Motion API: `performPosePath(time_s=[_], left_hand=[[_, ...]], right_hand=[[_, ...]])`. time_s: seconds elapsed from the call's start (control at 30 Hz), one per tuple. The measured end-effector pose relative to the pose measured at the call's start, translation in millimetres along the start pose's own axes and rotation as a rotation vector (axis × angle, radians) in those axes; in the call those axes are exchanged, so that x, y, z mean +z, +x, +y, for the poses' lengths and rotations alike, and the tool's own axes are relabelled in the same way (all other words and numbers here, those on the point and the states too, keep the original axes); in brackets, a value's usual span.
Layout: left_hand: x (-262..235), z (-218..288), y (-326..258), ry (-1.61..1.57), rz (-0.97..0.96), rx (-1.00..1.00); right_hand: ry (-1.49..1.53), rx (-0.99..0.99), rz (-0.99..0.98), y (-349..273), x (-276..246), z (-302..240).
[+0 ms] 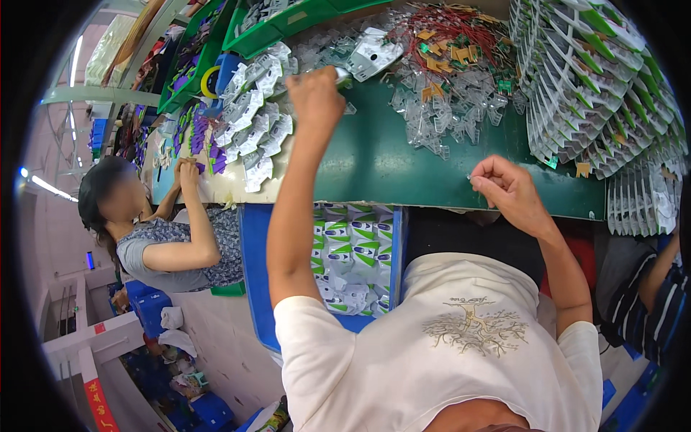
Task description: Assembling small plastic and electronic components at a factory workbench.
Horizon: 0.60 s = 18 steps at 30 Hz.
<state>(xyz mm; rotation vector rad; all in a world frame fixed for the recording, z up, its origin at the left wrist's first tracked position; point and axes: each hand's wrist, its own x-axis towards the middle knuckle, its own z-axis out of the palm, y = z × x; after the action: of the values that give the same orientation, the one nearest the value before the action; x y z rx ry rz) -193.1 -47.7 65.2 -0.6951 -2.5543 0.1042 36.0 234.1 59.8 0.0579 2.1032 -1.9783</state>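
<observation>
My left hand (317, 92) reaches over the far side of the green table, its fingers closed round a white plastic piece (342, 74) that is mostly hidden. Left of it lie overlapping rows of white plastic shells (253, 122). A larger white shell (374, 54) with a dark hole rests to its right. Above the table's near edge my right hand (509, 189) pinches thumb and forefinger together; a tiny clear bit shows at the tips, too small to name. Small clear plastic parts (450, 119) lie heaped beyond that hand.
Red wires (461, 27) and orange pieces (464, 54) lie in the far heap. Tall stacks of white-and-green shells (583, 86) stand at right. A blue crate (263, 288) of finished-looking white-and-green pieces sits below the table edge. A co-worker (180, 245) sits at left, near green bins (288, 25).
</observation>
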Motion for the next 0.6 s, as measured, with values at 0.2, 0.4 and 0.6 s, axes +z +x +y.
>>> performPosePath(time_s=[0.2,0.4,0.6], left_hand=[[-71.9,55.8,-68.9,-0.207,-0.066,0.087],[-63.7,144.5,-149.6,-0.87,0.033,0.312],[-44.4,152.4,-161.8,-0.977,-0.005,0.228]], right_hand=[[-0.058,-0.07,0.145,-12.8,-22.9,12.3],[-0.326,-0.205,0.139,-22.2,-17.6,-4.0],[-0.685,-0.49,0.073,1.4,16.6,13.3]])
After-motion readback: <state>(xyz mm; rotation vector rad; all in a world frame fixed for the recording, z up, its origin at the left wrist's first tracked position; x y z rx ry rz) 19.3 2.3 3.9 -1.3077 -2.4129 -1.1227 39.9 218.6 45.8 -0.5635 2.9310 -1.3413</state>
